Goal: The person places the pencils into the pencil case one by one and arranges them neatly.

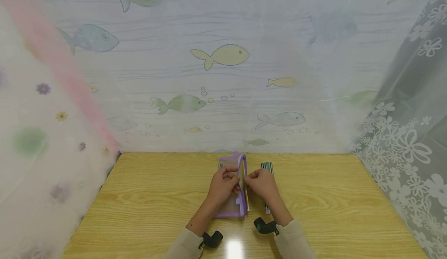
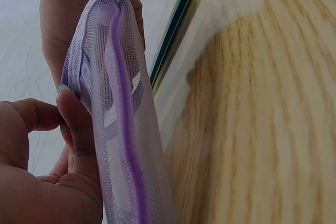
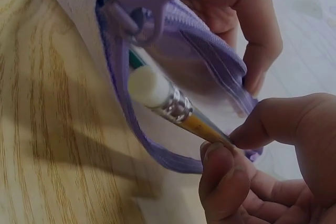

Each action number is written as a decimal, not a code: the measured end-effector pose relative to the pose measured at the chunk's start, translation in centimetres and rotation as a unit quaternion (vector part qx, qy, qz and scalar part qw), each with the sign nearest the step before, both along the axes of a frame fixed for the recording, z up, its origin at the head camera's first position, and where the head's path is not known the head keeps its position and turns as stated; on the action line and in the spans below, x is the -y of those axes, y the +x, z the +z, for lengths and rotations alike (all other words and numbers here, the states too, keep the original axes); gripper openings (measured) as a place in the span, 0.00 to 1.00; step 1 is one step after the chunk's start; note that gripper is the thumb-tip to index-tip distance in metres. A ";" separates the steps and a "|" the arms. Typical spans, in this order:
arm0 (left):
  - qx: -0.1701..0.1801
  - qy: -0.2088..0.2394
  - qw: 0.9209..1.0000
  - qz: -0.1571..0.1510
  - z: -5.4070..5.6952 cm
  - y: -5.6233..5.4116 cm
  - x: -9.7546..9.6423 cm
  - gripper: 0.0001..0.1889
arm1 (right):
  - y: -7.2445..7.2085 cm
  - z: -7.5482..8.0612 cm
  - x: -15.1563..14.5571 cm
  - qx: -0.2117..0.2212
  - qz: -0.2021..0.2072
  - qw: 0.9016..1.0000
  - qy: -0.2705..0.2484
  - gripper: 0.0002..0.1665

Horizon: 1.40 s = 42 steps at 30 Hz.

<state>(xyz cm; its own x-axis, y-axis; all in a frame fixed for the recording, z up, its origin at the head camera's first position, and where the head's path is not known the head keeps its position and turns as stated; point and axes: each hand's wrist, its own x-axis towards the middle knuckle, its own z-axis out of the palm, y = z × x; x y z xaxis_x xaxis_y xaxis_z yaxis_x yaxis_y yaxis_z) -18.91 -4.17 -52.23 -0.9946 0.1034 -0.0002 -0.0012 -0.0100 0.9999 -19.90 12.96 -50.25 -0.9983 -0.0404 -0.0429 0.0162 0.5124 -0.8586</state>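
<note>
A mesh pencil case with purple trim lies on the table, its zipped mouth gaping in the right wrist view. My left hand pinches the edge of the case beside the mouth. Between thumb and fingertips, my right hand pinches a yellow pencil with a metal ferrule and white eraser. The pencil lies along the mouth, eraser end towards me; how much of it is inside is hard to tell. A green pencil shows behind the eraser, partly hidden.
Several striped, dark and teal pencils lie side by side right of the case, partly behind my right hand. One dark green pencil shows in the left wrist view. A fish-print curtain hangs behind the wooden table.
</note>
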 end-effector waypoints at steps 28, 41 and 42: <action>0.003 -0.001 1.000 0.006 0.1 1.6 -0.6 0.19 | 1.1 0.1 0.1 0.012 0.015 1.000 -0.009 0.06; 0.005 0.003 1.000 0.010 0.1 1.4 -0.5 0.19 | 0.4 -0.2 -2.4 -0.042 0.000 0.997 0.070 0.02; 0.006 0.003 1.000 0.011 0.1 1.5 -0.5 0.19 | 0.3 -0.3 -2.7 -0.046 -0.002 0.996 0.080 0.02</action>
